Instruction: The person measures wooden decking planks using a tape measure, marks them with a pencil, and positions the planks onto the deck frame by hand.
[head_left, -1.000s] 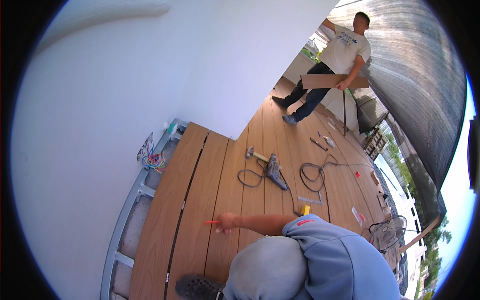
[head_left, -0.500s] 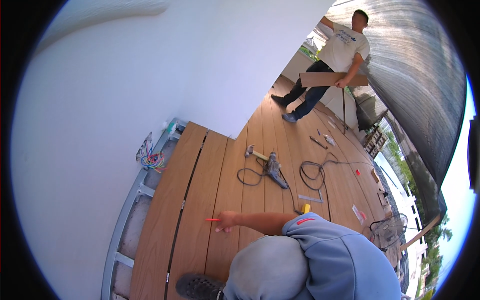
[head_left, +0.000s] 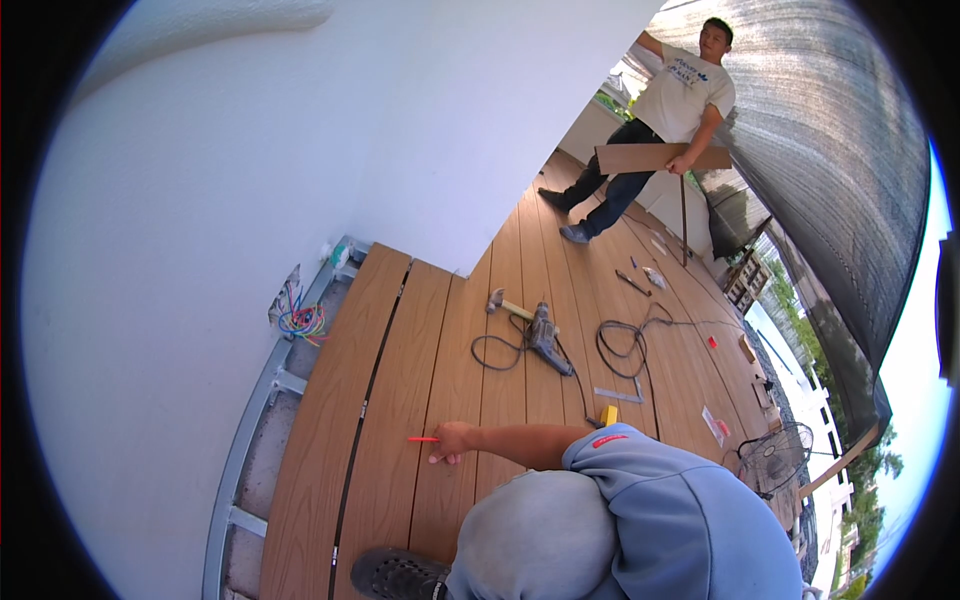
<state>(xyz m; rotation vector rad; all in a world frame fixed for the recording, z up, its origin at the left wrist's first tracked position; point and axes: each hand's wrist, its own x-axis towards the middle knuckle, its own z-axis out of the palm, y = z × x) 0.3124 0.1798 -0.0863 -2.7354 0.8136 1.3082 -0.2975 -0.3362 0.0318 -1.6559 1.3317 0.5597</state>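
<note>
I am on a deck of long brown composite boards (head_left: 440,340) that run from the lower middle of the frame up toward the upper right. A white plastered wall (head_left: 250,170) fills the upper left and ends in a corner near the middle. Along the left edge of the boards the deck is unfinished: a grey metal frame (head_left: 262,400) lies bare there, and a bunch of coloured wires (head_left: 298,318) comes out of the wall just above it. A dark shade net (head_left: 830,150) closes the upper right side, with trees and bright sky past it at the far right edge.

One of my hands (head_left: 455,440), which one I cannot tell, is just below the middle of the frame, closed on a thin red pencil (head_left: 422,439) whose tip points left and lies on the boards. My other hand is out of sight behind my grey cap (head_left: 540,535) and blue-grey shoulder.

Right of centre on the boards lie a hammer (head_left: 505,303), a power drill (head_left: 545,337) and loops of black cable (head_left: 625,345). A small flat packet with red on it (head_left: 716,425) lies further right, near a floor fan (head_left: 775,458) at the lower right. At the upper right another person (head_left: 660,110) stands holding a short brown board (head_left: 650,157) level.
</note>
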